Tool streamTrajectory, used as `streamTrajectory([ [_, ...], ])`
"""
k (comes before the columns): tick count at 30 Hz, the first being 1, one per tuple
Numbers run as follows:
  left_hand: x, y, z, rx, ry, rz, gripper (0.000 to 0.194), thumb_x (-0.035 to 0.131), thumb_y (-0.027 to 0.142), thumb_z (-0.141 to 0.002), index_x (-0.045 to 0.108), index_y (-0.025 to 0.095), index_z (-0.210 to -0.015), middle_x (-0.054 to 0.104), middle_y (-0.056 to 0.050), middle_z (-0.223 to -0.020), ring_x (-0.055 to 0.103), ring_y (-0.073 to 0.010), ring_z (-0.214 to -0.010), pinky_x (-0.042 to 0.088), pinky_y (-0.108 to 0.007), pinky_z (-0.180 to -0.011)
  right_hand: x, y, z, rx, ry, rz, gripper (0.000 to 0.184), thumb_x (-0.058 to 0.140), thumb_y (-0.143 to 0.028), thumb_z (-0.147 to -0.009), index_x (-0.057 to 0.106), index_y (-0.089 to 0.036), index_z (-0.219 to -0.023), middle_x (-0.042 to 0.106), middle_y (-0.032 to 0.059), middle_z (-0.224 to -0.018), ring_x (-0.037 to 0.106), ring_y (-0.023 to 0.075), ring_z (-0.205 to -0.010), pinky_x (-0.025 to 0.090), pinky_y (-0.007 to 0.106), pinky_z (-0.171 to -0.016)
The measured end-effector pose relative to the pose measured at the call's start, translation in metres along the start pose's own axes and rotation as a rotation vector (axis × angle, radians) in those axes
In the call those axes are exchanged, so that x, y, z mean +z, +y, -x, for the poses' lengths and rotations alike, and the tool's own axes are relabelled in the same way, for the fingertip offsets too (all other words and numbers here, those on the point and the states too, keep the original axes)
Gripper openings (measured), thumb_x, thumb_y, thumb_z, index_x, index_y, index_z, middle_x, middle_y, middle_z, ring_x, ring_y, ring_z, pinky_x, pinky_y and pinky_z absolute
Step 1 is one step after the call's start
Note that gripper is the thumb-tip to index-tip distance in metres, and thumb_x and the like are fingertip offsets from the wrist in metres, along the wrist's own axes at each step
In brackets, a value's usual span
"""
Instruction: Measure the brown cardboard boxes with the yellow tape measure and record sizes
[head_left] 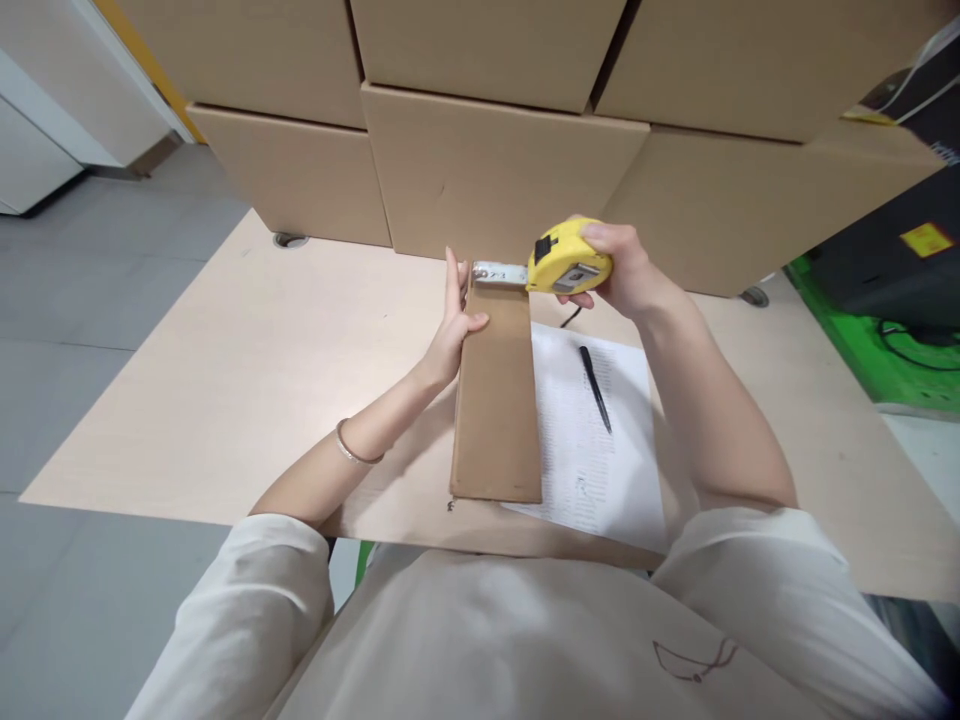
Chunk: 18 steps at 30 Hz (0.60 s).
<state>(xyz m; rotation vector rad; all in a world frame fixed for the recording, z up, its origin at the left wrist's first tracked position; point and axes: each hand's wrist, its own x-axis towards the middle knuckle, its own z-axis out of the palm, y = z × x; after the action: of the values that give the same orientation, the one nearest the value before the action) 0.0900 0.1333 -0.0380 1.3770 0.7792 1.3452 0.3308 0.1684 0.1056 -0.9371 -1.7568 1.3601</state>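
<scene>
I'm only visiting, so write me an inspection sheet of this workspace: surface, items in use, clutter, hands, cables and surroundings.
Surface: pale tabletop.
Items in use: narrow cardboard box; yellow tape measure, its blade drawn across the box's far end.
Clutter: printed sheet, partly hidden by the box; black pen on it.
Hands: left hand holds the box's left edge; right hand grips the tape measure.
Cables: black cable at far right.
Surroundings: stacked large cardboard boxes behind; grey floor at left.

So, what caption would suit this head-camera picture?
Right hand holds a rounded yellow tape measure, its pale blade across a narrow brown cardboard box the left hand touches.
</scene>
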Motion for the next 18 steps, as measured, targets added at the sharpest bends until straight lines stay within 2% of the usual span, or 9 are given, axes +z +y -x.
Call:
streamTrajectory([
  [2, -0.010, 0.003, 0.001, -0.004, 0.027, -0.012, 0.137, 0.088, 0.067, -0.080, 0.006, 0.051, -0.189, 0.016, 0.000, -0.204, 0.019, -0.0451, -0.188, 0.030, -0.065, -0.149, 0.006, -0.006, -0.001, -0.062, 0.031, -0.040, 0.057, 0.074, -0.084, -0.079, 0.061, -0.029, -0.091, 0.068, 0.0047, -0.072, 0.051, 0.0198, -0.049, 0.029, 0.033, -0.038],
  [6, -0.045, 0.028, 0.010, -0.058, 0.120, -0.131, 0.126, 0.091, 0.052, -0.078, 0.027, 0.047, -0.187, 0.025, 0.001, -0.202, 0.019, -0.0494, -0.187, 0.026, -0.066, -0.150, 0.007, -0.015, 0.005, -0.120, 0.048, -0.050, 0.050, 0.074, -0.076, -0.080, 0.060, -0.030, -0.092, 0.069, 0.0044, -0.073, 0.055, 0.0212, -0.050, 0.031, 0.035, -0.039],
  [8, -0.063, 0.048, 0.021, -0.182, 0.181, -0.203, 0.113, 0.087, 0.049, -0.083, 0.037, 0.044, -0.185, 0.031, -0.002, -0.200, 0.028, -0.0514, -0.184, 0.030, -0.070, -0.148, 0.002, -0.014, 0.011, -0.110, 0.029, -0.028, 0.051, 0.077, -0.076, -0.081, 0.059, -0.030, -0.092, 0.067, 0.0029, -0.071, 0.059, 0.0216, -0.052, 0.036, 0.034, -0.041],
  [10, -0.078, 0.069, 0.034, -0.332, 0.215, -0.258, 0.105, 0.085, 0.053, -0.089, 0.044, 0.038, -0.184, 0.044, -0.009, -0.193, 0.041, -0.0521, -0.179, 0.035, -0.073, -0.145, -0.005, -0.009, 0.017, -0.092, 0.027, -0.011, 0.055, 0.080, -0.079, -0.082, 0.058, -0.030, -0.094, 0.066, 0.0012, -0.069, 0.058, 0.0211, -0.051, 0.038, 0.033, -0.041],
  [12, -0.090, 0.088, 0.048, -0.422, 0.184, -0.301, 0.106, 0.090, 0.058, -0.090, 0.047, 0.035, -0.184, 0.054, -0.014, -0.187, 0.051, -0.0540, -0.172, 0.043, -0.074, -0.141, -0.012, -0.002, 0.024, -0.071, 0.042, 0.001, 0.057, 0.081, -0.081, -0.083, 0.058, -0.030, -0.096, 0.067, 0.0007, -0.071, 0.056, 0.0198, -0.049, 0.037, 0.033, -0.041],
  [15, -0.098, 0.103, 0.064, -0.541, 0.152, -0.289, 0.122, 0.103, 0.057, -0.080, 0.045, 0.034, -0.186, 0.062, -0.019, -0.179, 0.064, -0.0570, -0.160, 0.053, -0.078, -0.131, -0.018, 0.005, 0.030, -0.045, 0.045, -0.006, 0.057, 0.083, -0.079, -0.085, 0.058, -0.029, -0.096, 0.069, 0.0017, -0.073, 0.056, 0.0182, -0.050, 0.036, 0.032, -0.043],
  [18, -0.083, 0.101, 0.073, -0.569, 0.169, -0.167, 0.131, 0.102, 0.061, -0.076, 0.040, 0.031, -0.188, 0.068, -0.020, -0.173, 0.070, -0.0568, -0.153, 0.056, -0.080, -0.128, -0.015, 0.008, 0.031, -0.044, 0.038, -0.034, 0.061, 0.083, -0.083, -0.084, 0.057, -0.029, -0.095, 0.070, 0.0023, -0.076, 0.056, 0.0180, -0.051, 0.036, 0.032, -0.044],
])
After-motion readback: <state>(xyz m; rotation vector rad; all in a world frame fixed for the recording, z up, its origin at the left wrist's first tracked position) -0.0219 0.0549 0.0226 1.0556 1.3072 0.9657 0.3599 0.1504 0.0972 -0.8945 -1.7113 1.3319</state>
